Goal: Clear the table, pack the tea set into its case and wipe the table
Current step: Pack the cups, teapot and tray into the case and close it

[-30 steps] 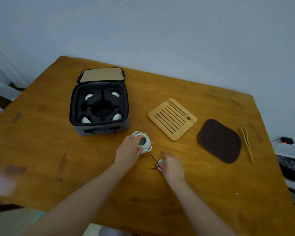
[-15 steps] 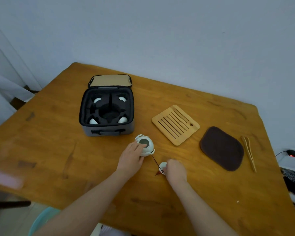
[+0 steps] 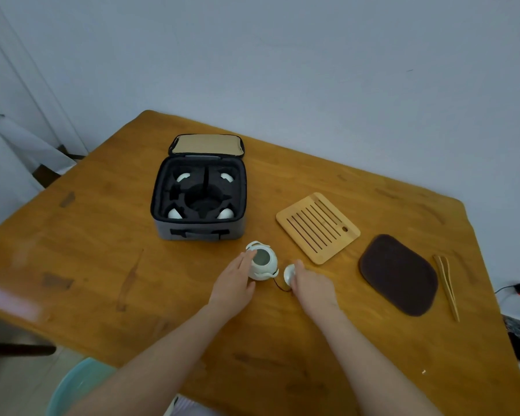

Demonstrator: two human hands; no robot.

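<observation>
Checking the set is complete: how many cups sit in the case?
4 cups, one per corner slot of the case: back left, back right, front left, front right. None seem hidden.

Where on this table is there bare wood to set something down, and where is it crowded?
Free: the bare table left of the case, and its near right corner by the brown mat. Crowded: teapot, lid, left hand and right hand bunch in front of case and slatted tray.

a home (wooden table (image 3: pixel 282 340), plain wall (image 3: pixel 312 70)).
</observation>
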